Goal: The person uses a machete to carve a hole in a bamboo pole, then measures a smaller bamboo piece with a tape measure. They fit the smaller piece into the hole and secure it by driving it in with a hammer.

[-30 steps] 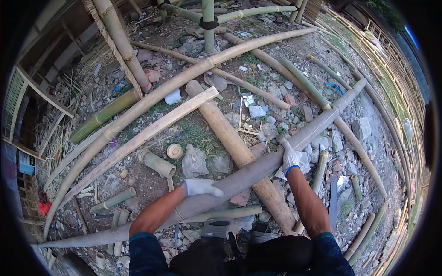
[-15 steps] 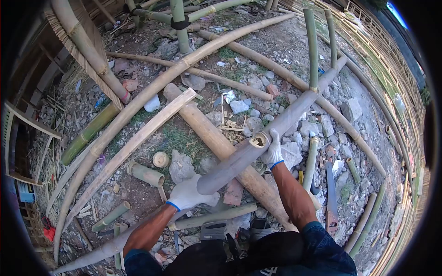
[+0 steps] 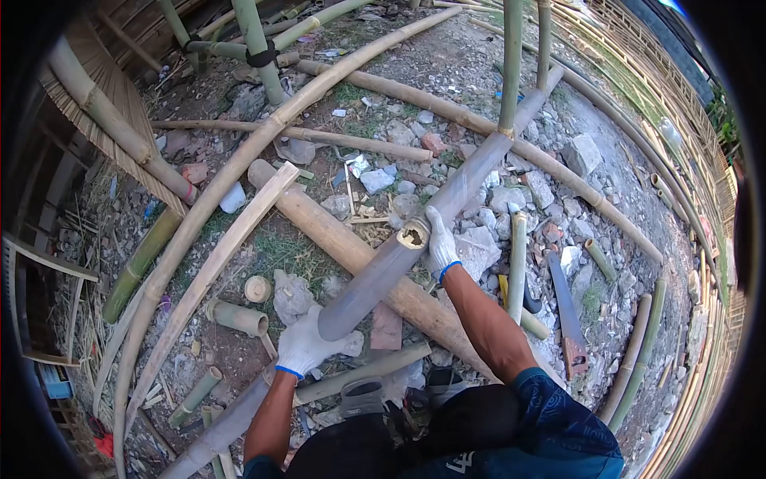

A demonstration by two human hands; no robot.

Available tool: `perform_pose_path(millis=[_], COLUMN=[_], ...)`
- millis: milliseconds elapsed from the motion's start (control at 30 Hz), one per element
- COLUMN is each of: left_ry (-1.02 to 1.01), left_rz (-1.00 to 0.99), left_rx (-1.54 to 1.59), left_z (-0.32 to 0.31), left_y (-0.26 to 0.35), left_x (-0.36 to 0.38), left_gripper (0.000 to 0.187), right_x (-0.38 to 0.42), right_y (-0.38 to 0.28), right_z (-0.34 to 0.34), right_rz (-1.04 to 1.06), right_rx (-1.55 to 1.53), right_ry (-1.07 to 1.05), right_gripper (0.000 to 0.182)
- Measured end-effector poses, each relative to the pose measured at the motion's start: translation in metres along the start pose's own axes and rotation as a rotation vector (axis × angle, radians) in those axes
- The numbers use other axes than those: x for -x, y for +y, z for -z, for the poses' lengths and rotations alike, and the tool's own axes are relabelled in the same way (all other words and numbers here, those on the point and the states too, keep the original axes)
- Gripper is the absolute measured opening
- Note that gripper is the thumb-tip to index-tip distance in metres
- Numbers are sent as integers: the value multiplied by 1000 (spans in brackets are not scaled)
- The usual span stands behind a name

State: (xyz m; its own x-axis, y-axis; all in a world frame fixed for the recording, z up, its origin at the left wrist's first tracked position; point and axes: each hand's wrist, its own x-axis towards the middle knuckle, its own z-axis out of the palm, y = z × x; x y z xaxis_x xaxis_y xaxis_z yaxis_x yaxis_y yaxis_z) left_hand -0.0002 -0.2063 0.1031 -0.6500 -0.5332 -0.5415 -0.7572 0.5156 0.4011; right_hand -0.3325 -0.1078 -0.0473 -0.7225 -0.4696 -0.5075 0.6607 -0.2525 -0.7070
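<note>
A long grey bamboo pole (image 3: 363, 289) runs diagonally in front of me, with a ragged hole cut in its upper side. My left hand (image 3: 311, 342), in a white glove with a blue cuff, is wrapped around its lower part. Beside the hole, my right hand (image 3: 441, 242), gloved the same way, grips the pole's right side. What the fingers do underneath is hidden. The pole crosses over a thick brown bamboo log (image 3: 343, 239) on the ground. Farther along, a green bamboo post (image 3: 511, 72) rises from the grey pole.
A hand saw (image 3: 568, 315) lies on rubble to my right, near a short bamboo piece (image 3: 518, 259). On the left are a pale wooden strip (image 3: 215, 287), a long curved bamboo pole (image 3: 239, 160) and a cut bamboo section (image 3: 238, 316). Broken stones (image 3: 582, 154) cover the ground.
The view has shifted, so most of the scene appears farther left. Both hands keep their places on the grey pole, which shows no clear movement of its own.
</note>
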Motion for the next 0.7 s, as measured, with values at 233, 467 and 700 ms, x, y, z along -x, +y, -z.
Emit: perform_pose_path(millis=[233, 467, 700], left_ry=[-216, -426, -620], left_rz=[-124, -224, -104], left_rx=[223, 465, 661], left_z=[5, -11, -11], left_y=[-49, -74, -80], left_x=[-38, -63, -65], left_gripper=[96, 89, 90], right_x=[23, 1, 10], right_y=[-27, -13, -26], right_z=[-43, -35, -57], right_rz=[183, 257, 106], right_rx=[439, 576, 896], right_ry=[279, 454, 639], right_gripper=[83, 78, 101])
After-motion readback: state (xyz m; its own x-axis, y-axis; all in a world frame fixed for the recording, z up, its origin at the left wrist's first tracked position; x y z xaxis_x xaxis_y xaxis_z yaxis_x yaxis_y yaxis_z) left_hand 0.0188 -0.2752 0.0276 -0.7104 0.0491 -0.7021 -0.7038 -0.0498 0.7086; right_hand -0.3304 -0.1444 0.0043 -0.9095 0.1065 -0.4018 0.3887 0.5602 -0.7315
